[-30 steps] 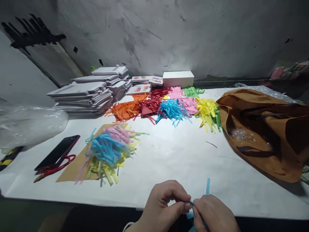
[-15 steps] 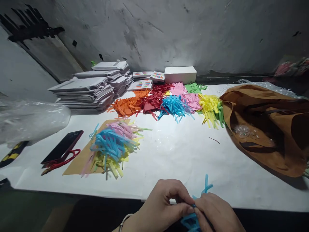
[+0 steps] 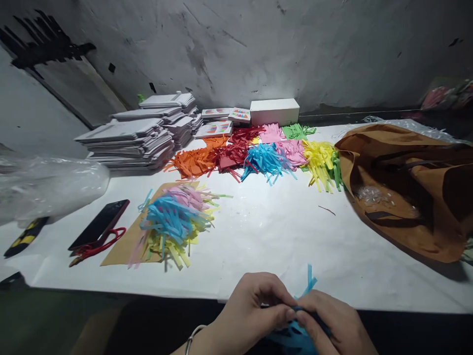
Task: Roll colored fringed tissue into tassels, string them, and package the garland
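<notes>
Left hand: we list the left hand [image 3: 251, 310], a thin pale bracelet [image 3: 192, 337] at its wrist, thumb and forefinger clamped on the twisted upper part of the blue fringed paper bundle [image 3: 295, 337].
Right hand: we enter the right hand [image 3: 334, 315], fingers closed on that same twisted part, just beside the left fingertips.
Blue bundle: at the near edge of the white-covered worktop [image 3: 251, 236], strips hanging below the hands (one stray end pokes up above the right).
Mixed pile: blue, pink and yellow fringed strips [image 3: 172, 217], lying on a flat tan sheet [image 3: 118, 249].
Phone: one dark phone with a red cord [image 3: 98, 227], left of the pile.
Far row: orange, red, blue, pink, yellow and green fringed bundles [image 3: 264, 160], before a plain white box [image 3: 275, 112].
Stacks: flat white packets [image 3: 127, 143], piled at far left.
Bag: an open brown bag [image 3: 399, 197], at right.
</notes>
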{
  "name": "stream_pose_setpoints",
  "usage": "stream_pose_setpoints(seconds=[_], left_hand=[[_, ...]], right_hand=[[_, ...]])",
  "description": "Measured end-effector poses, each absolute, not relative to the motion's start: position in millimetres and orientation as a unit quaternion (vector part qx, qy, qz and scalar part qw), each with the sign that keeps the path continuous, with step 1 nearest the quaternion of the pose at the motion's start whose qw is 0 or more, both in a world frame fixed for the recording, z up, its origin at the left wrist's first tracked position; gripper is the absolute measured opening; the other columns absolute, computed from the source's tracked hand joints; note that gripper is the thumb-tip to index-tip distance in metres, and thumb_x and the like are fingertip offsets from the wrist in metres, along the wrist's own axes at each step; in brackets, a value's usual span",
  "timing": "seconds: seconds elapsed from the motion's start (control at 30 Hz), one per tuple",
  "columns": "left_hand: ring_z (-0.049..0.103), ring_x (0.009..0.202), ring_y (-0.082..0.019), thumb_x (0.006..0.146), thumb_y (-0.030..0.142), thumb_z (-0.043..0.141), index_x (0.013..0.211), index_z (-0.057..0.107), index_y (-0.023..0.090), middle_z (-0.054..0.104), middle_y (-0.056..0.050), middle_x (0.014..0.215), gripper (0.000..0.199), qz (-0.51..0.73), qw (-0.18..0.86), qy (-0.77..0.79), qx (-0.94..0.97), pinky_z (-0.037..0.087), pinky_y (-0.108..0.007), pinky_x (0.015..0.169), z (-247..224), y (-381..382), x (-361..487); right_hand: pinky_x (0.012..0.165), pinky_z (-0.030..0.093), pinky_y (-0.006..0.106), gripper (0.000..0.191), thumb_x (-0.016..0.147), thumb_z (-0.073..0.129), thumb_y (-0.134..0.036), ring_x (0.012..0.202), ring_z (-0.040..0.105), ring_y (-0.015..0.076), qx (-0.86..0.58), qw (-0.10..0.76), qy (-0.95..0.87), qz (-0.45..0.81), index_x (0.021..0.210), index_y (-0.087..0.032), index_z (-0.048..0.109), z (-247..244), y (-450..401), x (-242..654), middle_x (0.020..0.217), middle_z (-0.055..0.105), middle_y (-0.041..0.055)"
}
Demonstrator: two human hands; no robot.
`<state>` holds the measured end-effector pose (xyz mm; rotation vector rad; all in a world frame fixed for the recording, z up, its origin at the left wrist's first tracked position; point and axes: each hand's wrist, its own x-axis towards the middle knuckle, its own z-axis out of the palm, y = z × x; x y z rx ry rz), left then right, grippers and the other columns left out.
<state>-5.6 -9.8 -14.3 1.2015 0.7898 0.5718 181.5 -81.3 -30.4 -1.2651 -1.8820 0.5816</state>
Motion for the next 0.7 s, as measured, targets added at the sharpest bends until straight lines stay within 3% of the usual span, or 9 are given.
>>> stream_pose_setpoints(seconds=[0.1,0.3,0.4,0.7], left_hand=[[0.056,0.052,-0.009,0.073,0.026,0.08,0.075,0.073,0.012,0.06,0.001,0.063,0.016,0.266,0.734,0.375,0.5,0.046,-0.02,0.052,-18.0,-11.3,-3.5],[0.061,0.064,-0.012,0.074,0.015,0.075,0.077,0.077,0.014,0.067,-0.002,0.071,0.003,0.266,0.679,0.382,0.568,0.048,-0.022,0.06,-20.5,-15.1,-2.7],[0.059,0.059,-0.011,0.073,0.014,0.075,0.078,0.076,0.015,0.065,0.0,0.068,0.005,0.255,0.703,0.38,0.544,0.048,-0.022,0.059,-24.2,-16.6,-3.8],[0.065,0.062,-0.013,0.078,0.035,0.079,0.086,0.074,0.012,0.07,-0.003,0.066,0.024,0.233,0.761,0.377,0.475,0.053,-0.024,0.064,-25.3,-12.6,-2.7]], right_hand=[[0.069,0.052,0.019,0.01,0.1,0.051,-0.02,0.077,0.068,0.0124,-0.513,0.399,-0.722,0.238,0.106,-0.025,0.058,-30.2,-82.9,182.1,0.087,0.069,-0.0007],[0.064,0.049,0.02,0.017,0.101,0.045,-0.019,0.069,0.064,0.0116,-0.517,0.377,-0.72,0.268,0.09,-0.024,0.056,-31.5,-84.7,179.8,0.076,0.063,-0.0019],[0.064,0.048,0.021,0.016,0.101,0.044,-0.019,0.069,0.063,0.0127,-0.523,0.382,-0.722,0.242,0.09,-0.024,0.056,-34.3,-85.3,179.6,0.076,0.062,-0.0012],[0.067,0.049,0.021,0.015,0.101,0.046,-0.017,0.072,0.063,0.0127,-0.519,0.421,-0.699,0.255,0.093,-0.024,0.056,-40.6,-86.1,177.2,0.08,0.065,-0.0014]])
